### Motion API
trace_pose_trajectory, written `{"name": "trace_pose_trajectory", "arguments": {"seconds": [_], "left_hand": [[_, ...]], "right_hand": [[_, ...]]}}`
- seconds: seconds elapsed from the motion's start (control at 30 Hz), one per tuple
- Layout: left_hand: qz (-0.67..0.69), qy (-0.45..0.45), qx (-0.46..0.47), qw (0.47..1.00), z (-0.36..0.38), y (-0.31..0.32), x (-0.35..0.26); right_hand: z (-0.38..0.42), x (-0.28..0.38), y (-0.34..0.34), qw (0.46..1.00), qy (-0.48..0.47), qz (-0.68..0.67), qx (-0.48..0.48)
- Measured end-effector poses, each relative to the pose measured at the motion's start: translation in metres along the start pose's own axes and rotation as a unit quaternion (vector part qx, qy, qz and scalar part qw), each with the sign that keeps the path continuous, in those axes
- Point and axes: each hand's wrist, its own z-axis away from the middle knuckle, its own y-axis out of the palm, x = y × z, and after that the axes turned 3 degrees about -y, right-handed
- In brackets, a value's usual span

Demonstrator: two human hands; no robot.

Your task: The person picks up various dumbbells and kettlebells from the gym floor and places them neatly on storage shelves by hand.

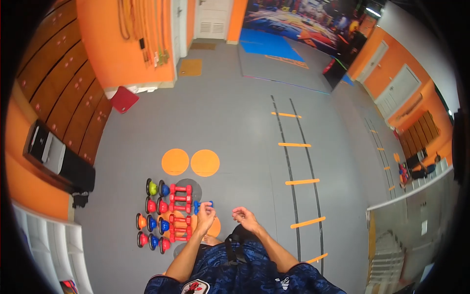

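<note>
My left hand (205, 213) hovers above the floor with its fingers loosely bent. It overlaps a blue dumbbell (197, 207) in view, which looks to lie on the floor beyond it; I see no grip on it. My right hand (246, 218) is raised in front of my body, fingers half curled and apart, holding nothing. Left of my left hand, several red dumbbells (180, 198) lie in a column. Beside them stand several kettlebells in rows, among them a lime one (152, 187), an orange one (141, 221) and a blue one (163, 225).
Two orange floor discs (205, 162) lie ahead of the weights. On the right stretches an agility ladder (302, 182) with orange rungs. A mirror wall (391, 161) borders the right side. Wooden lockers (61, 66), a black bench-like unit (73, 171) and white shelving (51, 245) line the left.
</note>
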Motion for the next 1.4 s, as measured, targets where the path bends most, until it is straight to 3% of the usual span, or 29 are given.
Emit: {"name": "trace_pose_trajectory", "arguments": {"seconds": [0.17, 0.23, 0.33, 0.43, 0.53, 0.63, 0.7, 0.8, 0.87, 1.0, 1.03, 1.13, 1.2, 1.23, 1.33, 1.4], "left_hand": [[0.009, -0.010, -0.095, 0.995, -0.028, -0.008, -0.006], [0.013, -0.056, -0.174, 0.983, -0.033, -0.016, 0.006], [0.037, -0.121, -0.281, 0.952, -0.056, -0.015, 0.070], [0.139, -0.238, -0.406, 0.872, -0.053, -0.006, 0.044], [0.070, -0.248, -0.491, 0.832, -0.054, 0.017, 0.045], [0.034, -0.192, -0.563, 0.803, -0.069, 0.058, 0.111], [0.220, -0.229, -0.545, 0.776, -0.061, 0.053, 0.036], [0.143, -0.186, -0.603, 0.762, -0.080, 0.073, 0.106], [0.131, -0.216, -0.603, 0.757, -0.094, 0.071, 0.141], [0.052, -0.238, -0.633, 0.735, -0.141, 0.073, 0.274], [0.151, -0.279, -0.625, 0.714, -0.153, 0.070, 0.293], [-0.044, -0.361, -0.584, 0.726, -0.191, 0.064, 0.375], [0.080, -0.382, -0.554, 0.735, -0.215, 0.060, 0.425], [0.141, -0.385, -0.540, 0.735, -0.232, 0.052, 0.453], [0.163, -0.378, -0.569, 0.712, -0.279, 0.053, 0.532], [0.155, -0.355, -0.572, 0.723, -0.297, 0.047, 0.558]], "right_hand": [[-0.093, 0.018, 0.012, 0.992, -0.047, 0.070, 0.094], [-0.148, 0.005, 0.024, 0.965, -0.110, 0.126, 0.200], [-0.204, 0.020, 0.030, 0.920, -0.135, 0.205, 0.305], [-0.265, 0.009, 0.032, 0.914, 0.010, 0.178, 0.364], [-0.310, 0.008, 0.024, 0.875, 0.053, 0.257, 0.406], [-0.341, -0.008, 0.018, 0.857, 0.041, 0.283, 0.429], [-0.360, -0.025, 0.022, 0.825, 0.002, 0.328, 0.460], [-0.383, -0.056, 0.045, 0.796, -0.029, 0.363, 0.483], [-0.394, -0.092, 0.059, 0.788, -0.022, 0.384, 0.481], [-0.440, -0.222, 0.093, 0.807, -0.003, 0.393, 0.440], [-0.449, -0.256, 0.101, 0.811, 0.028, 0.385, 0.440], [-0.466, -0.333, 0.125, 0.796, 0.059, 0.398, 0.452], [-0.486, -0.394, 0.139, 0.773, 0.041, 0.439, 0.455], [-0.496, -0.428, 0.149, 0.735, -0.007, 0.498, 0.459], [-0.514, -0.508, 0.169, 0.706, -0.105, 0.517, 0.473], [-0.521, -0.545, 0.182, 0.721, -0.089, 0.504, 0.467]]}}
